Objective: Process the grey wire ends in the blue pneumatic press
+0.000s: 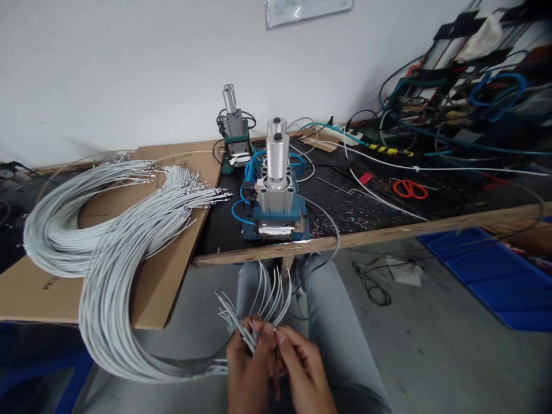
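Note:
Low over my lap, my left hand is closed around a bunch of thin white cables. Several loose ends of this bunch fan upward past the fingers. Close beside it, my right hand pinches thumb against finger, meeting the left thumb at what looks like a cable tip; the tip itself is mostly covered. A large looped bundle of white cables lies on a cardboard sheet and sags over the edge toward my left hand. Many of its ends point at the nearer blue pneumatic press.
Behind stands a second, smaller press. Right on the black bench are orange-handled scissors, a bent metal rod, small scraps and tangled hoses. A wooden edge borders the bench above my knees. A blue panel sits at right.

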Demonstrator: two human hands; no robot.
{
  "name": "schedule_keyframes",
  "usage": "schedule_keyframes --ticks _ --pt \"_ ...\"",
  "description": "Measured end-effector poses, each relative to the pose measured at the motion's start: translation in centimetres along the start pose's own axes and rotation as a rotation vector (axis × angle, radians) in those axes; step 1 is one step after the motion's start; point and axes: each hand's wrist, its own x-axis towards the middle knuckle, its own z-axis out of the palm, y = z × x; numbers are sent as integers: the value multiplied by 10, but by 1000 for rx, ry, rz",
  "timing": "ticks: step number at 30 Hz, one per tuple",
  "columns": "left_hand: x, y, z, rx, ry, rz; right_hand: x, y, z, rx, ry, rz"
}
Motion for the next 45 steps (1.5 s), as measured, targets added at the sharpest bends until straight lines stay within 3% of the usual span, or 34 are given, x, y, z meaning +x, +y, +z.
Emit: schedule_keyframes --ticks 9,26,37,45 --pt "-5 16 2 -172 38 -40 -6 -6 1 37 19 39" --pt "-5 23 5 -1 99 -3 -11 10 -7 -111 58 -12" --pt "-2 22 5 71 132 13 -8 0 -5 -138 44 -26" --pt "-4 25 9 72 87 -14 -10 10 -8 -165 112 -20"
